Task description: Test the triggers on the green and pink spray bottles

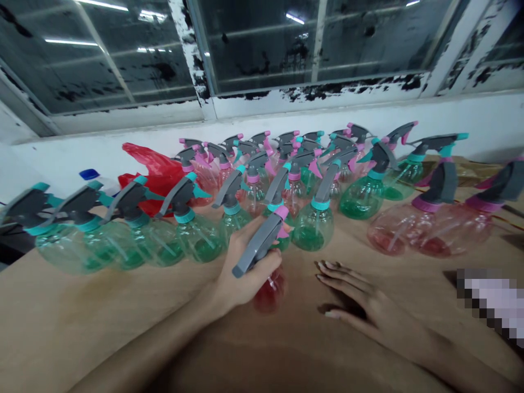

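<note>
spray btl (269,297), pink one: where's it at?

front & centre on the bench (118,333), just this side of the green btls (204,243). grey head (260,243) up top, pink nozzle (281,212) pointing away. can't tell if its base touches the wood.

who's got it?

left hand (244,267), fingers wrapped round it under the grey head.

& the right hand (370,305)?

holding nothing. palm down, fingers spread, thumb apart, over the bench to the right of the pink one.

what else?

green btls w/ turquoise collars run in a row off to the left. 2 big pink btls (387,234) far right, more btls, pink & green mixed, packed behind. red plastic bag (159,172) back left, blue cap (89,174) next to it. white wall (102,144) behind, dark window (262,49) above.
</note>
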A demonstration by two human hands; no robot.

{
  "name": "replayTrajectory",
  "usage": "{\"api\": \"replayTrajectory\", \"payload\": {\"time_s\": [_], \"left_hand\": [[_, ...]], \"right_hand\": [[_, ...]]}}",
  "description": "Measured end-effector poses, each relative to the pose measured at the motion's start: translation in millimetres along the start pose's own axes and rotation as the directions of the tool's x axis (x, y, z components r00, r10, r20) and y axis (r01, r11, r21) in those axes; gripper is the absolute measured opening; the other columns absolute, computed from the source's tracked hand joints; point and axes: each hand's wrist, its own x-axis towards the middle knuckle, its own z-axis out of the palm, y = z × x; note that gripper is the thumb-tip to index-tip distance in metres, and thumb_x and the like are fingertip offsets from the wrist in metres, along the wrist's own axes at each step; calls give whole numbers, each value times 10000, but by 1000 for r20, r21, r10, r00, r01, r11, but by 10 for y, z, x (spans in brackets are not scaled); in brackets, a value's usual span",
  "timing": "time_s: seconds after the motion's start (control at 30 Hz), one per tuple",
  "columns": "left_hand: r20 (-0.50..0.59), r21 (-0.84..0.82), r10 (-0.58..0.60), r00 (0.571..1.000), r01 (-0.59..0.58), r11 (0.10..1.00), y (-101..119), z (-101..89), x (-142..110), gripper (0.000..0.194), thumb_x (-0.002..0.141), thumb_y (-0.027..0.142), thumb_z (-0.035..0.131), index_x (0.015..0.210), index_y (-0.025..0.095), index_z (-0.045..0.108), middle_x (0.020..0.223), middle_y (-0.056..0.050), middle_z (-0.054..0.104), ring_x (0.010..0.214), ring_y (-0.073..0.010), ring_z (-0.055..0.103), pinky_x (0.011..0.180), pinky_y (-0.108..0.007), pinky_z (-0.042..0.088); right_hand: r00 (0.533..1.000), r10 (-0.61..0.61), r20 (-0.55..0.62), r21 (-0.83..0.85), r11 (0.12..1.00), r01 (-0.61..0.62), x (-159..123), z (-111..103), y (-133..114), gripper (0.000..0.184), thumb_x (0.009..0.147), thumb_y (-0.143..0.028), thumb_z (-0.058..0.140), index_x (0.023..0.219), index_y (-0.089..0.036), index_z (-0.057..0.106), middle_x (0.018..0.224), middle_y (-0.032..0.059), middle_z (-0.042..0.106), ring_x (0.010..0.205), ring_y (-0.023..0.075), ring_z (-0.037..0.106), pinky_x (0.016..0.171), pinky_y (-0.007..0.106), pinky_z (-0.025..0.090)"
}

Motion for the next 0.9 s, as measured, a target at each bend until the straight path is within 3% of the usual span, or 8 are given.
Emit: {"api": "replayTrajectory", "payload": {"time_s": [0.13,0.9], "left_hand": [[21,23,70,997,-70,997,21,5,14,194,685,121,464,810,226,569,737,6,556,629,-150,546,576,-272,463],[50,-27,72,996,-70,997,8,-3,-1,141,679,110,467,733,222,532,721,16,558,598,-139,563,572,-260,473]], "right_hand": [[1000,-6,-1,-15,1000,6,0,-2,2,498,832,-386,541,1306,-273,436,1336,37,495,1237,231,430,1004,462,397],[999,-26,32,-73,997,28,-6,12,39,502,844,-397,523,1306,-220,436,1359,48,469,1261,210,399,1030,435,373]]}}
